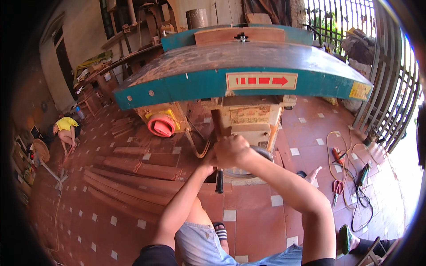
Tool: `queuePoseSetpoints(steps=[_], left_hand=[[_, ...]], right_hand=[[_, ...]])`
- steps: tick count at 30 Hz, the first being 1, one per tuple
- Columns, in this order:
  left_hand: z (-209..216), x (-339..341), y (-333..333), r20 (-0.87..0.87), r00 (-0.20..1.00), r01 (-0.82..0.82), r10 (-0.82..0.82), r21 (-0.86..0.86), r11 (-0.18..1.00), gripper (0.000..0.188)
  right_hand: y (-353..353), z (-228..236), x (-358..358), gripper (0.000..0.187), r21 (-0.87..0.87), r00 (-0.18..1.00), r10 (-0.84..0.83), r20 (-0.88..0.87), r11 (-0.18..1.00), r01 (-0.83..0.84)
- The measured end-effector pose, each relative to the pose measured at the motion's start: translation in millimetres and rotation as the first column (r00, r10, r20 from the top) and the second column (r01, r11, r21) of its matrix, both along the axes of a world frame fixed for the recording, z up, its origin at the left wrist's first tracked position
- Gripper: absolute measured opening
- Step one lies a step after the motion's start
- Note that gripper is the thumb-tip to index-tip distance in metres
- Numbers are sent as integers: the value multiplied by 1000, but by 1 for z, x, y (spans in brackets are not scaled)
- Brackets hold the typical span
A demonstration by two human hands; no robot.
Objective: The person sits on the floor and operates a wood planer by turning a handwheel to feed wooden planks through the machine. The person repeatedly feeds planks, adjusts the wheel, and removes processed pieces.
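A woodworking machine with a flat metal table (199, 57) and green edges stands in front of me. Under its front edge, my right hand (233, 150) is closed, knuckles up. My left hand (209, 163) sits close against it, lower and to the left, partly covered and seemingly closed too. What they grip is hidden. A handwheel (262, 153) shows behind my right hand, and a black crank handle (219, 181) hangs below the hands. Just above them, a dark brown upright bar (216, 122) runs up towards the table; whether it is held, I cannot tell.
A red rotary switch (161, 125) is mounted under the table. Long wooden boards (137, 167) lie on the tiled floor to the left. Red-handled scissors (338, 188), a power tool (364, 173) and cords lie right. A person in yellow (66, 124) bends down far left; another person's foot (353, 241) shows lower right.
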State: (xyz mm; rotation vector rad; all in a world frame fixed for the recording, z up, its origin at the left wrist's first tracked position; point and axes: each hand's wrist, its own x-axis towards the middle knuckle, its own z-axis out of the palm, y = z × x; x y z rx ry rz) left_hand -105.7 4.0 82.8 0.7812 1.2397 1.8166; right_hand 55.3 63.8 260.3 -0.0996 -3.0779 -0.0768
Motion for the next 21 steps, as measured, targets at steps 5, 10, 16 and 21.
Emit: queuePoseSetpoints(steps=[5,10,16,21], left_hand=[[35,9,-40,-104,995,-37,5,-310,950,61],[38,16,-52,-125,991,10,-52,-320,947,80],[-2,37,-45,55,921,390,-386,-116,914,90],[-26,70,-29,319,932,122,-172,169,978,63]], right_hand=[[21,-6,36,50,-218,959,-176,-222,968,127],[61,-159,61,63,-454,460,-887,34,-424,-784],[32,-206,56,54,-380,576,-805,-141,-493,-783],[21,-324,139,41,-750,808,-561,180,-610,-256]])
